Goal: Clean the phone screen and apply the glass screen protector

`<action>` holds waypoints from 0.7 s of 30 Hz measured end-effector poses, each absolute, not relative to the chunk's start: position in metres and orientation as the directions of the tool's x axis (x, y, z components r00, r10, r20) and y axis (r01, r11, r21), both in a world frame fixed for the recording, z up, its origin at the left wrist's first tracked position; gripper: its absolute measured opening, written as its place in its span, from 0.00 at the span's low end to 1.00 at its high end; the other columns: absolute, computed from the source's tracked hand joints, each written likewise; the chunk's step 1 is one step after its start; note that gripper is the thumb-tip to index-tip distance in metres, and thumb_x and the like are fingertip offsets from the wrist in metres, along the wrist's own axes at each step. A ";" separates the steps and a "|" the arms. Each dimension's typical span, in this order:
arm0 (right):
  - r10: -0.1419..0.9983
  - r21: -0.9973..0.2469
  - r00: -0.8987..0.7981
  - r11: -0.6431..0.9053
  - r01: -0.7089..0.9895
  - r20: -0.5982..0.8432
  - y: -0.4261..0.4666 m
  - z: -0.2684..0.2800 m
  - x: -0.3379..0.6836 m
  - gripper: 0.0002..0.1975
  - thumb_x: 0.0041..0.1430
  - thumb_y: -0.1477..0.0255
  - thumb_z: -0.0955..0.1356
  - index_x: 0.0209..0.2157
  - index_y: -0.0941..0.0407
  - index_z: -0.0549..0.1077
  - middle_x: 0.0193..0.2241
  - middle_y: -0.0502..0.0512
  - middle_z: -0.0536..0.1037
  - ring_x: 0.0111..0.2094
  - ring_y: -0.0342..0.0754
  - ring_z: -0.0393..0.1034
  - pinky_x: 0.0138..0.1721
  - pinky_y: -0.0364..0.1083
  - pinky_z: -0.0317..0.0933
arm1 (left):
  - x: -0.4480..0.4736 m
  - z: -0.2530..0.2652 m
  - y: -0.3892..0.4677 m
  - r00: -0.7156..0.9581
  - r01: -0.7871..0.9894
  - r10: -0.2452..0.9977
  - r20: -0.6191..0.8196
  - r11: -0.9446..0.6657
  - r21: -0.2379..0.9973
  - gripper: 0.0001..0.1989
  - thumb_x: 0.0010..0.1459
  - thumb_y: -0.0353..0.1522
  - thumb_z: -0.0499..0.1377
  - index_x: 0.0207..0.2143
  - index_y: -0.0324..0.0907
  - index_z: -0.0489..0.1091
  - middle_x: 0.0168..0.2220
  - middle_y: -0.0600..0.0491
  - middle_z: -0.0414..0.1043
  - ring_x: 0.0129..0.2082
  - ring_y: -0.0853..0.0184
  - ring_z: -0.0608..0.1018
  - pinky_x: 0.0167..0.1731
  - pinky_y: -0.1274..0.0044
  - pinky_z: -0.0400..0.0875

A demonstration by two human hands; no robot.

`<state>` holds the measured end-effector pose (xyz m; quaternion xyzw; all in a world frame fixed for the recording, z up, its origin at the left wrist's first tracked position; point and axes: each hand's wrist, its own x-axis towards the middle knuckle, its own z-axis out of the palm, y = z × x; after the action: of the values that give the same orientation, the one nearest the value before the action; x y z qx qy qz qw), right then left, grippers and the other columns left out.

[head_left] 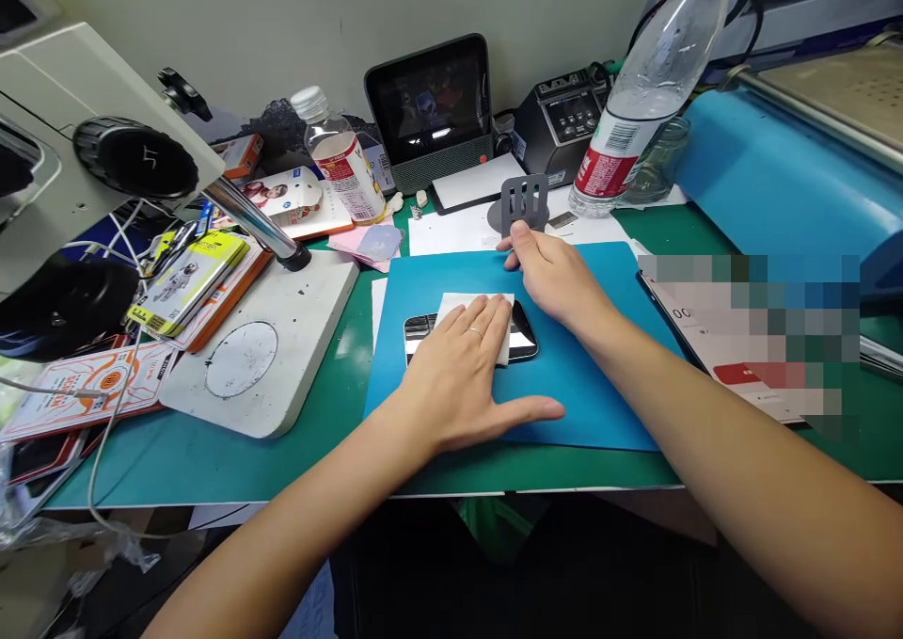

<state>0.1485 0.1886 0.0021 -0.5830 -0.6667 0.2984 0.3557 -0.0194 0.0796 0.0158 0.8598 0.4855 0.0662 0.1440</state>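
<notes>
My left hand (458, 371) lies flat with its fingers stretched and its thumb out to the side. It rests on a white wipe or paper sheet (451, 306) that covers the middle of a phone (523, 333). The phone lies sideways on a blue mat (578, 385), its dark ends showing on both sides of the sheet. My right hand (557, 277) is curled over the mat's far edge, thumb against the fingers. Just behind those fingertips stands a grey slotted phone stand (524, 201); whether they hold it or something small, I cannot make out.
A white microscope base (261, 357) and stacked boxes (190, 281) crowd the left. Behind the mat are a small bottle (345, 168), a display (430, 103), a black device (564, 117) and a large bottle (635, 112). A tablet-like screen (726, 338) and blue machine (790, 178) flank the right.
</notes>
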 end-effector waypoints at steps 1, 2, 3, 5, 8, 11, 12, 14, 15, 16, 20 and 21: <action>0.990 -0.815 -0.064 0.140 0.562 0.126 0.188 0.002 0.149 0.39 0.66 0.38 0.51 0.37 0.53 0.78 0.35 0.58 0.82 0.39 0.54 0.75 0.41 0.50 0.61 | -0.018 0.016 0.081 0.510 0.819 0.860 -0.024 -0.477 0.320 0.60 0.58 0.69 0.45 0.73 0.30 0.48 0.75 0.40 0.49 0.75 0.50 0.53 0.74 0.58 0.51; 0.990 -0.817 -0.060 0.138 0.560 0.126 0.188 0.002 0.149 0.39 0.66 0.38 0.51 0.37 0.54 0.78 0.36 0.58 0.82 0.39 0.54 0.75 0.41 0.50 0.61 | -0.018 0.017 0.082 0.502 0.822 0.865 -0.021 -0.469 0.322 0.60 0.58 0.69 0.45 0.73 0.30 0.48 0.75 0.40 0.48 0.75 0.49 0.53 0.74 0.58 0.51; 0.991 -0.818 -0.058 0.136 0.559 0.124 0.188 0.002 0.149 0.40 0.66 0.38 0.51 0.38 0.54 0.78 0.36 0.59 0.82 0.40 0.54 0.75 0.41 0.50 0.61 | -0.021 0.018 0.080 0.496 0.826 0.868 -0.019 -0.465 0.319 0.59 0.58 0.69 0.45 0.74 0.30 0.47 0.75 0.40 0.48 0.75 0.49 0.52 0.74 0.58 0.51; 0.991 -0.817 -0.063 0.131 0.561 0.116 0.188 0.003 0.149 0.40 0.66 0.38 0.51 0.38 0.54 0.79 0.36 0.59 0.82 0.40 0.55 0.75 0.41 0.50 0.61 | -0.032 0.019 0.070 0.494 0.832 0.869 -0.022 -0.465 0.304 0.58 0.60 0.68 0.45 0.74 0.31 0.46 0.75 0.41 0.47 0.75 0.49 0.52 0.73 0.57 0.52; 0.992 -0.814 -0.074 0.129 0.567 0.106 0.188 0.004 0.149 0.41 0.65 0.37 0.51 0.39 0.54 0.79 0.37 0.59 0.82 0.40 0.55 0.74 0.40 0.50 0.61 | -0.055 0.021 0.051 0.507 0.835 0.861 -0.041 -0.480 0.269 0.55 0.62 0.65 0.46 0.75 0.33 0.44 0.75 0.41 0.45 0.75 0.50 0.52 0.73 0.58 0.53; 0.992 -0.810 -0.071 0.127 0.572 0.105 0.189 0.005 0.149 0.41 0.66 0.37 0.51 0.39 0.54 0.79 0.37 0.59 0.82 0.40 0.55 0.74 0.40 0.50 0.61 | -0.064 0.022 0.043 0.522 0.834 0.851 -0.060 -0.494 0.244 0.56 0.62 0.65 0.46 0.75 0.32 0.43 0.75 0.40 0.45 0.75 0.50 0.51 0.72 0.57 0.55; 0.992 -0.810 -0.071 0.125 0.573 0.103 0.189 0.005 0.148 0.41 0.66 0.38 0.50 0.39 0.54 0.79 0.37 0.59 0.82 0.40 0.55 0.74 0.40 0.50 0.60 | -0.062 0.022 0.044 0.526 0.832 0.848 -0.063 -0.498 0.244 0.56 0.61 0.66 0.46 0.74 0.31 0.44 0.75 0.40 0.45 0.75 0.49 0.51 0.72 0.57 0.55; 0.992 -0.811 -0.073 0.127 0.571 0.103 0.189 0.004 0.148 0.41 0.66 0.38 0.50 0.39 0.54 0.79 0.37 0.59 0.82 0.40 0.54 0.75 0.40 0.50 0.61 | -0.053 0.021 0.053 0.540 0.821 0.840 -0.062 -0.509 0.259 0.58 0.60 0.67 0.45 0.74 0.30 0.45 0.75 0.39 0.45 0.75 0.49 0.51 0.72 0.57 0.54; 0.991 -0.813 -0.074 0.131 0.568 0.108 0.189 0.004 0.148 0.41 0.66 0.38 0.50 0.39 0.54 0.79 0.36 0.59 0.82 0.39 0.54 0.75 0.40 0.50 0.61 | -0.046 0.020 0.060 0.545 0.814 0.837 -0.056 -0.512 0.272 0.58 0.60 0.67 0.44 0.74 0.29 0.46 0.75 0.39 0.45 0.76 0.49 0.51 0.73 0.57 0.54; 0.991 -0.813 -0.074 0.137 0.566 0.115 0.189 0.003 0.148 0.41 0.66 0.38 0.50 0.39 0.54 0.79 0.36 0.59 0.82 0.39 0.54 0.75 0.40 0.50 0.61 | -0.039 0.019 0.066 0.552 0.807 0.833 -0.050 -0.517 0.287 0.59 0.60 0.68 0.44 0.74 0.30 0.46 0.75 0.39 0.45 0.76 0.49 0.51 0.73 0.58 0.53; 0.989 -0.810 -0.066 0.148 0.568 0.134 0.188 0.003 0.148 0.41 0.66 0.38 0.50 0.38 0.54 0.79 0.36 0.59 0.82 0.40 0.55 0.75 0.42 0.50 0.62 | -0.027 0.019 0.082 0.562 0.792 0.827 -0.035 -0.525 0.311 0.60 0.58 0.69 0.47 0.74 0.30 0.45 0.75 0.40 0.46 0.76 0.49 0.50 0.74 0.58 0.49; 0.989 -0.808 -0.064 0.145 0.571 0.133 0.188 0.003 0.148 0.41 0.66 0.37 0.50 0.38 0.54 0.79 0.36 0.60 0.82 0.41 0.55 0.75 0.42 0.50 0.62 | -0.030 0.019 0.081 0.561 0.792 0.827 -0.035 -0.525 0.310 0.60 0.58 0.68 0.47 0.74 0.30 0.45 0.75 0.40 0.46 0.76 0.50 0.50 0.74 0.58 0.49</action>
<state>0.1477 0.1882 0.0029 -0.5841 -0.6676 0.2935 0.3563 -0.0297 0.0808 0.0191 0.8713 0.4646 0.0582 0.1471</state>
